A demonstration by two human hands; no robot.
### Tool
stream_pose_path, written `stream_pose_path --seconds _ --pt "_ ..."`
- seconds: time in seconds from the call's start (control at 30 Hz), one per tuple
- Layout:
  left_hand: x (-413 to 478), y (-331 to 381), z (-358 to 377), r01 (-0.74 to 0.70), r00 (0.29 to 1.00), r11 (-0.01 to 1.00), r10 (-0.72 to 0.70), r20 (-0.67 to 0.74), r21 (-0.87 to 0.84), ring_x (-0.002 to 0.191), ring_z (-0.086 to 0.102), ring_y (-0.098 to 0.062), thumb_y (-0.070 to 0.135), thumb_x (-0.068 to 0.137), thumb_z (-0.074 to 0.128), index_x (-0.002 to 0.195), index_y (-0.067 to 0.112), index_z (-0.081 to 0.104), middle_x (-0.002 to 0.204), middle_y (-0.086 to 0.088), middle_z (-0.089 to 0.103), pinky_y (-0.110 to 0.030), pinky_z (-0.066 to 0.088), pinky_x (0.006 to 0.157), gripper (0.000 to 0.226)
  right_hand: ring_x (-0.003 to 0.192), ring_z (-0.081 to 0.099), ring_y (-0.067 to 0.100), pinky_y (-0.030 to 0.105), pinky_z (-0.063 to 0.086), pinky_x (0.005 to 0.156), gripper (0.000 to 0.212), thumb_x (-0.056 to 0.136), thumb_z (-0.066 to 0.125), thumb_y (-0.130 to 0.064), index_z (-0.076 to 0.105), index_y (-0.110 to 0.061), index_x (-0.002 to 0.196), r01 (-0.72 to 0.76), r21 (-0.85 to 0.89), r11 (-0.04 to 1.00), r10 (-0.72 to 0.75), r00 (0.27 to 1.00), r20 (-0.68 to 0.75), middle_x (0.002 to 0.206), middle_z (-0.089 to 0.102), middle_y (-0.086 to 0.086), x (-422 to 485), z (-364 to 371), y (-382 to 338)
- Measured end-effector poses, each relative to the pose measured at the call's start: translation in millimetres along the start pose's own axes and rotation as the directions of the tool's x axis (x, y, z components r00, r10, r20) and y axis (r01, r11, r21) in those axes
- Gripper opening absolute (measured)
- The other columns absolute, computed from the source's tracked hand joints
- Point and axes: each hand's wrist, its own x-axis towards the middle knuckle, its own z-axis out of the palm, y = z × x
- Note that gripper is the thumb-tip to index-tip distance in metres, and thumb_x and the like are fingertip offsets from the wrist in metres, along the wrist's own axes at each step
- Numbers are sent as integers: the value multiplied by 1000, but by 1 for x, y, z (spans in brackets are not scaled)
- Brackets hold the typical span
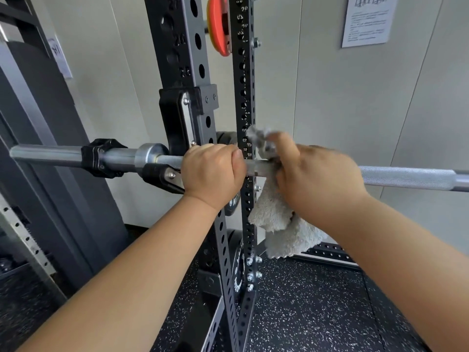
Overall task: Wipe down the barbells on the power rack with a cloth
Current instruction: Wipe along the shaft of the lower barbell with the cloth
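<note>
A steel barbell [406, 177] lies level across the view, resting in a black hook [175, 118] on the power rack upright [187, 62]. My left hand [212, 172] is closed around the bar just right of the hook. My right hand [317, 179] presses a grey terry cloth [276, 219] around the bar beside the left hand; the cloth's loose end hangs below the bar. A black collar clamp [101, 161] sits on the bar's sleeve at the left.
A second perforated upright [245, 80] stands behind the bar, with a red plate [218, 26] stored high and black plates [237, 260] low. The floor [304, 313] is speckled black rubber. A paper notice [368, 19] hangs on the grey wall.
</note>
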Motion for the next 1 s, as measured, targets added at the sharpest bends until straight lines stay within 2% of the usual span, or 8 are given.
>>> stream_pose_path --seconds 0.1,0.27,0.37,0.47,0.6,0.87,0.93,1.0 --pt "0 0 1 7 1000 1000 -7 -5 -5 54 45 -22 24 93 37 60 19 57 55 4 50 -32 36 62 38 68 65 31 30 39 56 32 92 50 -22 66 -21 120 138 -63 988 -139 990 -14 92 69 -1 -18 2 19" --pt "0 1 1 21 1000 1000 -21 1 2 53 50 -26 24 92 38 60 18 58 54 2 53 -31 30 63 38 56 57 31 27 22 54 33 100 46 -40 63 -16 84 53 -33 998 -56 994 -95 70 58 2 -8 3 5" --pt "1 3 -2 17 1000 1000 -17 11 -7 53 49 -26 24 92 37 60 22 51 55 5 47 -31 30 63 34 66 63 29 28 26 53 29 102 53 -46 67 -20 100 100 -133 986 -108 992 -57 81 64 0 10 19 -11" --pt "1 2 -3 27 998 1000 -27 48 -2 55 51 -27 25 93 36 61 21 54 55 3 51 -33 35 63 37 75 64 28 28 32 49 48 105 31 -51 49 -26 142 166 -94 982 -165 986 22 91 63 -4 9 15 -5" --pt "1 2 -1 29 999 1000 -28 15 -8 55 40 -21 25 92 38 61 21 54 57 9 39 -31 28 63 36 91 67 29 38 55 70 62 99 18 -53 46 -28 149 252 70 965 -258 962 93 118 65 -4 -13 -15 16" --pt "0 2 2 23 1000 1000 -23 -15 -2 58 31 -18 25 94 37 62 26 42 61 12 32 -32 29 63 32 54 51 28 29 35 47 30 105 31 -39 56 -25 97 211 -91 973 -198 971 134 66 51 -3 20 2 -2" --pt "0 1 2 6 1000 1000 -6 -23 -26 59 31 -18 24 94 38 67 29 36 62 12 32 -33 29 62 27 51 49 29 26 24 47 29 103 36 -35 59 -21 92 187 -128 974 -180 982 65 65 51 -4 17 8 -3" --pt "-1 1 2 0 999 999 -1 -38 -42 58 33 -19 24 93 38 68 28 37 61 11 33 -33 30 62 26 64 60 32 31 35 50 28 101 44 -31 67 -17 109 201 -136 970 -209 977 -45 83 65 1 1 12 2"
